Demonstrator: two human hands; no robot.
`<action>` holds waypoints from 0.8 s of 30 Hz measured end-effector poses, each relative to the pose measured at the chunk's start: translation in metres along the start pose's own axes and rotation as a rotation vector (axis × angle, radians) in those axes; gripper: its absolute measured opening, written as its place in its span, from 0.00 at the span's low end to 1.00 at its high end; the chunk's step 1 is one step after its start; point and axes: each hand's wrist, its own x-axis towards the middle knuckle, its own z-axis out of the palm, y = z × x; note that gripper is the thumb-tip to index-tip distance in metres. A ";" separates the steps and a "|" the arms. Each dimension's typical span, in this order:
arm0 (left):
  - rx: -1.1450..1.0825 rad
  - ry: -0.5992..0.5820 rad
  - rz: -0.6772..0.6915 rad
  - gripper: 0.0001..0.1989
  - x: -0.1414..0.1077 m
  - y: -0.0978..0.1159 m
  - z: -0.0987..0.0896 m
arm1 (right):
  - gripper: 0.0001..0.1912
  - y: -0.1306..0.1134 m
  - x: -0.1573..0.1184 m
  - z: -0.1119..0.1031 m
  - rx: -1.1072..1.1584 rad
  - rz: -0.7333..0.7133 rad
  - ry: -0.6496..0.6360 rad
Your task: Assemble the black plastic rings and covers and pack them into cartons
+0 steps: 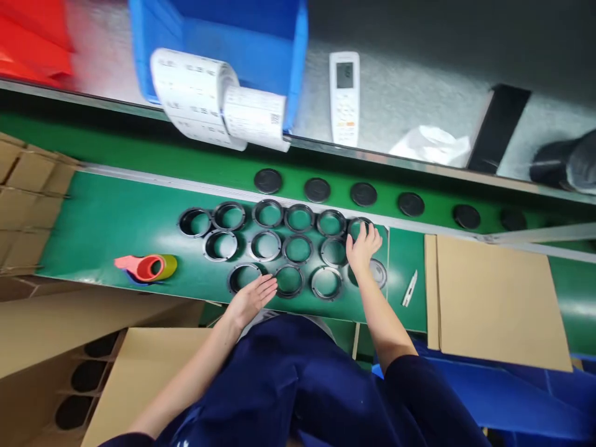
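Note:
Several black rings stand in rough rows on the green work table (107, 223). My left hand (251, 299) is open, fingers straight and together. Its fingertips are beside a front-row ring (289, 281), and it partly covers the ring to the left (243, 277). My right hand (363, 249) reaches over the back-row ring at the right end (358, 227). Its fingers are apart at that ring; whether they touch it I cannot tell. Below that wrist, a ring with a pale, clear-looking middle (378, 273) is partly hidden by my forearm.
Black discs (316, 190) line the green strip behind the rings. A tape dispenser (151, 268) lies left, a white cutter (410, 288) and cardboard sheets (500, 298) right. The shelf above holds a blue bin (242, 37), label rolls (195, 93) and a remote control (345, 99).

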 end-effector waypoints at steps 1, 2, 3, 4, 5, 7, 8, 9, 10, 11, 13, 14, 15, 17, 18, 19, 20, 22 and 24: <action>-0.012 0.006 -0.008 0.14 0.002 0.004 -0.004 | 0.30 -0.032 0.024 0.007 0.127 -0.060 -0.057; -0.027 0.011 -0.012 0.13 0.003 0.008 -0.009 | 0.25 -0.068 0.049 0.016 0.265 -0.095 -0.156; -0.047 0.013 -0.013 0.12 0.003 0.012 -0.014 | 0.20 -0.105 0.074 0.028 0.393 -0.098 -0.278; -0.071 0.011 -0.010 0.11 0.003 0.017 -0.020 | 0.16 -0.142 0.096 0.042 0.496 -0.059 -0.392; -0.100 0.008 -0.004 0.11 0.002 0.021 -0.027 | 0.13 -0.177 0.116 0.056 0.557 -0.006 -0.472; -0.165 0.005 0.018 0.11 -0.003 0.031 -0.044 | 0.10 -0.234 0.146 0.087 0.605 0.129 -0.565; -0.198 0.010 0.036 0.12 -0.005 0.035 -0.054 | 0.09 -0.256 0.156 0.101 0.610 0.193 -0.591; -0.228 0.023 0.055 0.12 -0.008 0.040 -0.065 | 0.10 -0.274 0.163 0.113 0.623 0.266 -0.621; -0.258 0.043 0.074 0.12 -0.010 0.044 -0.075 | 0.11 -0.288 0.168 0.124 0.640 0.337 -0.651; -0.287 0.065 0.093 0.13 -0.012 0.047 -0.085 | 0.12 -0.299 0.170 0.131 0.662 0.398 -0.678; -0.331 0.097 0.125 0.13 -0.013 0.053 -0.101 | 0.15 -0.314 0.168 0.137 0.731 0.481 -0.715; -0.344 0.102 0.137 0.13 -0.012 0.056 -0.106 | 0.16 -0.320 0.164 0.136 0.779 0.503 -0.729; -0.348 0.098 0.146 0.12 -0.010 0.059 -0.109 | 0.17 -0.324 0.158 0.132 0.835 0.516 -0.742; -0.337 0.066 0.155 0.12 -0.004 0.067 -0.105 | 0.20 -0.327 0.140 0.116 0.959 0.524 -0.769; -0.328 0.043 0.157 0.11 -0.001 0.072 -0.099 | 0.21 -0.326 0.127 0.104 1.020 0.524 -0.786; -0.326 0.013 0.164 0.11 0.002 0.078 -0.090 | 0.22 -0.321 0.111 0.091 1.075 0.525 -0.806; -0.331 -0.025 0.181 0.11 0.006 0.084 -0.079 | 0.23 -0.315 0.092 0.076 1.118 0.529 -0.826; -0.369 -0.127 0.238 0.14 0.011 0.095 -0.053 | 0.26 -0.294 0.050 0.044 1.230 0.541 -0.885; -0.408 -0.284 0.284 0.18 0.014 0.102 -0.024 | 0.29 -0.267 0.005 0.012 1.383 0.560 -0.967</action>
